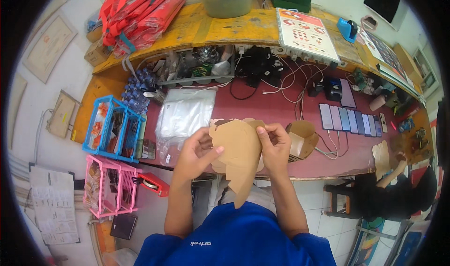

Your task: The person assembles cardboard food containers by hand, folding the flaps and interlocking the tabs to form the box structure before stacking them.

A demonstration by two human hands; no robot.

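Between my two hands is a brown cardboard box blank [238, 146], partly folded, its flaps hanging down toward my lap. My left hand [197, 152] grips its left side, thumb on the face and fingers behind. At the upper right edge my right hand [275, 148] pinches a bent flap, with the thumb on top. More layers of card show behind the blank's left and upper edges. Just right of my right hand, a folded brown cardboard box [302, 139] stands open at the table's front edge. Left of the blank, a stack of clear plastic bags [186, 113] lies on the table.
Blue [112, 130] and pink [112, 185] plastic baskets stand at the left, near a red tape dispenser [153, 184]. Phones [346, 119] line the right of the dark red table [262, 113], with cables behind. Far right, another person [398, 191] sits with a hand on brown card.
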